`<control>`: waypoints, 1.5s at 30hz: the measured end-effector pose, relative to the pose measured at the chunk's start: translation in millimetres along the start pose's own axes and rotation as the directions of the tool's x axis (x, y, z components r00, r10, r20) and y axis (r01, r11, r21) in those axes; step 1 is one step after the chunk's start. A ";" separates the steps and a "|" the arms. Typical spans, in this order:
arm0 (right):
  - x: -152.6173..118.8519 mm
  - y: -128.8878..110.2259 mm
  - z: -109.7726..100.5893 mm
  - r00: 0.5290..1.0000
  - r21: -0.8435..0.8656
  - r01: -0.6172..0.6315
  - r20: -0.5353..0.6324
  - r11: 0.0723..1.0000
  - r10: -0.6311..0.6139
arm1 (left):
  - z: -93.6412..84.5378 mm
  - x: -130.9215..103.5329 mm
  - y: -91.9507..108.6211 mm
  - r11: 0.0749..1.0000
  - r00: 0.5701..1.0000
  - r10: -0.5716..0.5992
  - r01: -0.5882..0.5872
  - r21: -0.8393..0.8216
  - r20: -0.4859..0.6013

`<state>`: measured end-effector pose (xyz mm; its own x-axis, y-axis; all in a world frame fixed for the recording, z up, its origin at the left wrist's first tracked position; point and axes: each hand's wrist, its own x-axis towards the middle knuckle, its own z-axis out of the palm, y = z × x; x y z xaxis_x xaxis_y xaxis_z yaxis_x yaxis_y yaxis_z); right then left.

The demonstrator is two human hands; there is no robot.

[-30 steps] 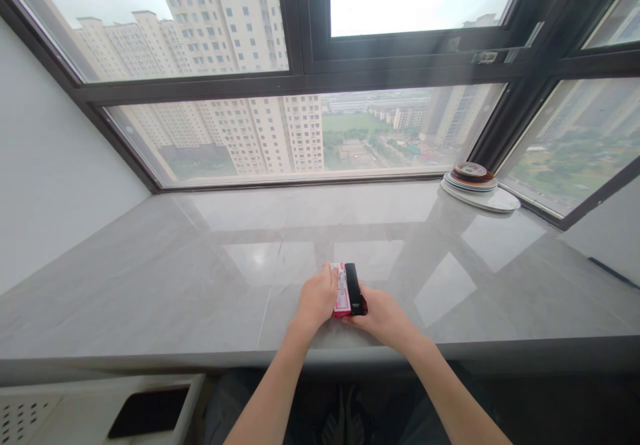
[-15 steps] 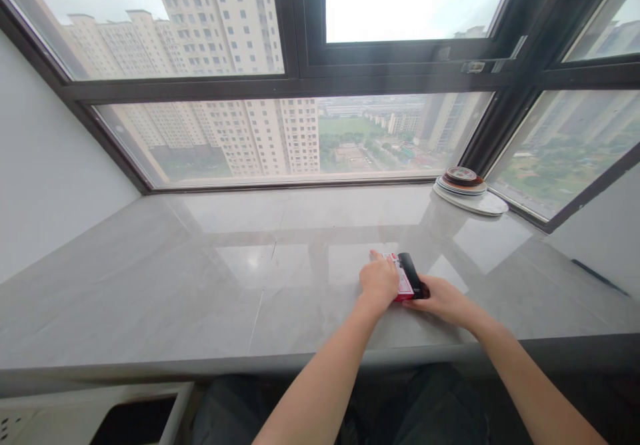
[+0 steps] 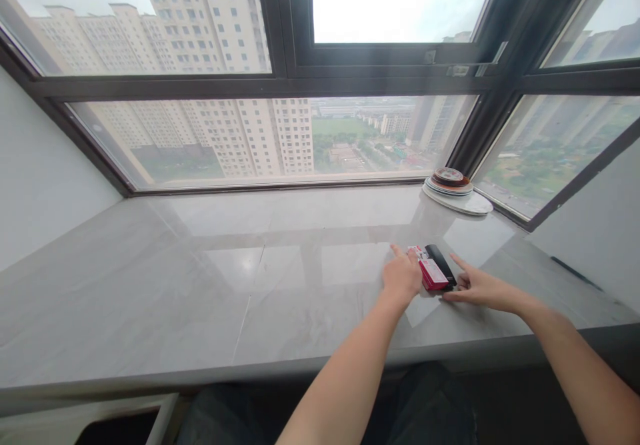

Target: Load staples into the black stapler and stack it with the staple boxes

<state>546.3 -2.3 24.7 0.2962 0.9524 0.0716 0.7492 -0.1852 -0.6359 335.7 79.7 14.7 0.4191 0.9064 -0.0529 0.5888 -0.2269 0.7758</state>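
Red-and-white, a box (image 3: 433, 274) is met by the left hand (image 3: 403, 276), its grip unclear; fingers of the right hand (image 3: 473, 288) are spread apart beside a black object (image 3: 442, 264). Both things are laid flat on the bench (image 3: 295, 298), apparently for steadiness.

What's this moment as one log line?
left hand: at red-white rectangular box | right hand: open beside black oblong object | items: on glossy grey counter
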 end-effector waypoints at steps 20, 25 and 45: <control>-79.2 -195.5 217.1 0.941 -0.413 0.338 0.146 0.846 -0.305 | -175.2 -177.4 -207.0 0.711 0.953 0.208 0.008 0.703 -0.221; -82.5 -198.8 215.2 0.946 -0.440 0.325 0.165 0.837 -0.281 | -173.1 -170.4 -200.3 0.725 0.958 0.155 0.057 0.686 -0.243; -91.7 -205.5 216.9 0.960 -0.431 0.277 0.147 0.859 -0.236 | -177.7 -173.3 -202.0 0.747 0.958 0.159 0.043 0.664 -0.241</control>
<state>236.7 1.0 -17.9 0.0204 0.9941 0.1063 0.9809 0.0007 -0.1947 21.2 31.8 -21.2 0.3284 0.9177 0.2237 0.9164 -0.3670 0.1600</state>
